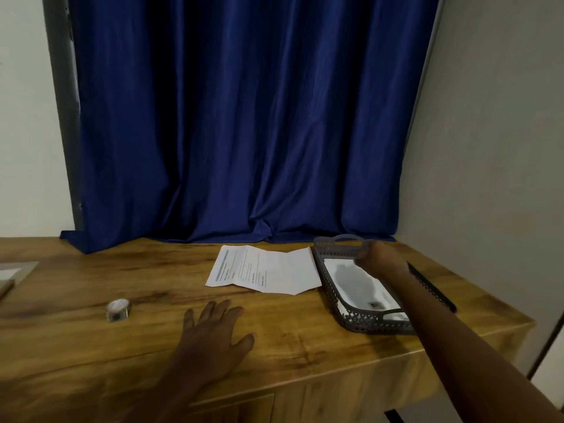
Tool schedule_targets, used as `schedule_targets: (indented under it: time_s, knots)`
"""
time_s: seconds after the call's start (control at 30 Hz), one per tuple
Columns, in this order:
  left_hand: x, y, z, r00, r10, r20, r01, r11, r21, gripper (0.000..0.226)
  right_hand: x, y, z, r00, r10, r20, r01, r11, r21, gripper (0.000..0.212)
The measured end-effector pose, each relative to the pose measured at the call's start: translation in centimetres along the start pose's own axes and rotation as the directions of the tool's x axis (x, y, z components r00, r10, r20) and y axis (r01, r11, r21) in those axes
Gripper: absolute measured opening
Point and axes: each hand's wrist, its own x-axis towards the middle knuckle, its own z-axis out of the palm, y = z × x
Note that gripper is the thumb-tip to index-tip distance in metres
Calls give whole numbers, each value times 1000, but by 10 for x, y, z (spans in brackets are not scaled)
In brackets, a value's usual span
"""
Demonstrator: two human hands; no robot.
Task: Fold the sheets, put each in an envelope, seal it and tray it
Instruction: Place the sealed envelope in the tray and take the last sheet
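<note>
A creased printed sheet (265, 268) lies unfolded on the wooden table (91, 346), just left of a grey perforated tray (331, 288). Inside the tray lies a white envelope (363, 288). My right hand (378, 257) hovers over the far end of the tray, blurred, so its fingers cannot be made out. My left hand (213, 334) rests flat on the table in front of the sheet, fingers spread and holding nothing. A small roll of tape (118, 309) stands on the table to the left.
A blue curtain (244, 117) hangs behind the table and drapes onto its back edge. Flat pale items (12, 274) lie at the far left edge. A wall stands close on the right, beyond the table's right end.
</note>
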Motion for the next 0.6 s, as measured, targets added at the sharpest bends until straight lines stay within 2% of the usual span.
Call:
schedule_targets:
  time_s: [0.1, 0.17, 0.23, 0.37, 0.47, 0.53, 0.6]
  knots:
    - [0, 0, 0, 1000, 2, -7, -2, 1000, -22, 73, -12, -53, -4, 970, -243, -30, 244, 969, 31, 19]
    - [0, -1, -1, 1000, 4, -19, -4, 999, -34, 74, -33, -95, 0, 950, -311, -1, 299, 913, 277, 23]
    - [0, -2, -4, 1000, -4, -26, 3, 999, -51, 78, -50, -133, 16, 934, -353, 62, 301, 866, 399, 42]
    - [0, -1, -7, 996, -30, -84, 21, 994, -104, 82, -81, -188, 60, 885, -412, 216, 323, 879, 352, 72]
    - [0, -6, -5, 978, -50, -205, -4, 968, -252, 78, -89, -202, 80, 866, -366, 340, 304, 926, 224, 91]
    - [0, -12, -4, 946, -91, -310, -46, 911, -409, 76, -99, -207, 85, 865, -371, 339, 323, 927, 191, 88]
    - [-2, -17, -6, 898, -150, -413, -105, 839, -534, 61, -118, -208, 85, 866, -406, 293, 361, 912, 197, 81]
